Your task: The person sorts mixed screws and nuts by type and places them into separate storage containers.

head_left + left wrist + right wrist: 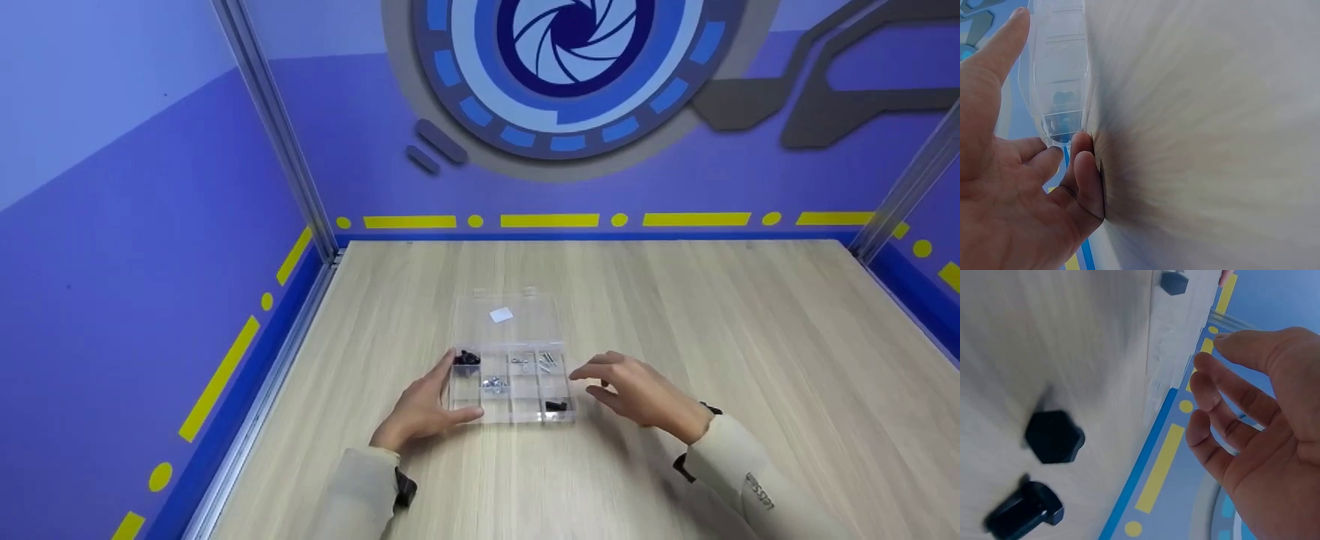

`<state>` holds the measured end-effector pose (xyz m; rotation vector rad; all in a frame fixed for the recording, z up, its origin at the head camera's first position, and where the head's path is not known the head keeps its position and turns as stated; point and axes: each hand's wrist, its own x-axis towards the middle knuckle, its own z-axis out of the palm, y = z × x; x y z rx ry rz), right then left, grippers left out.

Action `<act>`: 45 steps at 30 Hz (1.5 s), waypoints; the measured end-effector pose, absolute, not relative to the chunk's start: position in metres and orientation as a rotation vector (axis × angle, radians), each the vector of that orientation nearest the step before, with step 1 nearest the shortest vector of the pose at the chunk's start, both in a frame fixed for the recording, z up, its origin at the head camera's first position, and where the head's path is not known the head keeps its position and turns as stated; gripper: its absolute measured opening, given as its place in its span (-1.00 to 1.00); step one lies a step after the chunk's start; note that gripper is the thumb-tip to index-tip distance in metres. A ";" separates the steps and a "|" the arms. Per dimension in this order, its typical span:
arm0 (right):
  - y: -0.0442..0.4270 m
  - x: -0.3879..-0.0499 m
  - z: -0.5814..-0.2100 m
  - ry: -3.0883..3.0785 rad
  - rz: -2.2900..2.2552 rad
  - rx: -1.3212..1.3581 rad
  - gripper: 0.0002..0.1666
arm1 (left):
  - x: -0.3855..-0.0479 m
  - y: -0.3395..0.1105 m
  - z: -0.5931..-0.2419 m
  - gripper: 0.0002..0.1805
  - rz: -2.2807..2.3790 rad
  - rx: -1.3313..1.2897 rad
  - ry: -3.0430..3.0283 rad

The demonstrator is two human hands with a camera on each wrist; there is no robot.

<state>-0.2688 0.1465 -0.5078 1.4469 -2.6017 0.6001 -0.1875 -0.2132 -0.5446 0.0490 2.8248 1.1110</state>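
Note:
A clear plastic compartment box (525,416) lies on the table with its lid (517,315) swung back. My left hand (422,406) holds the box at its left front corner, thumb at the front and fingers along the left side. Inside are black parts (467,358) at the back left, small shiny hardware (495,385) near the middle, slim metal pieces (547,362) at the back right and a black piece (556,406) at the front right. Just right of the box, my right hand (637,386) hovers with fingers loosely bent, holding nothing.
In the right wrist view, a black hex-headed bolt (1053,437) and a second black bolt (1024,512) are on the wooden table (675,300); the head view does not show them. Blue-purple panels (360,150) border the table's back and sides. A white label (501,315) is on the lid.

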 end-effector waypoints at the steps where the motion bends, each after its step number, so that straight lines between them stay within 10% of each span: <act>1: 0.149 -0.269 -0.509 -2.600 0.588 1.441 -0.65 | -0.188 -0.213 -0.545 0.29 1.111 0.045 2.822; 45: 0.223 -0.264 -0.530 -2.735 0.675 1.479 -0.62 | -0.188 -0.214 -0.546 0.31 1.172 0.050 2.799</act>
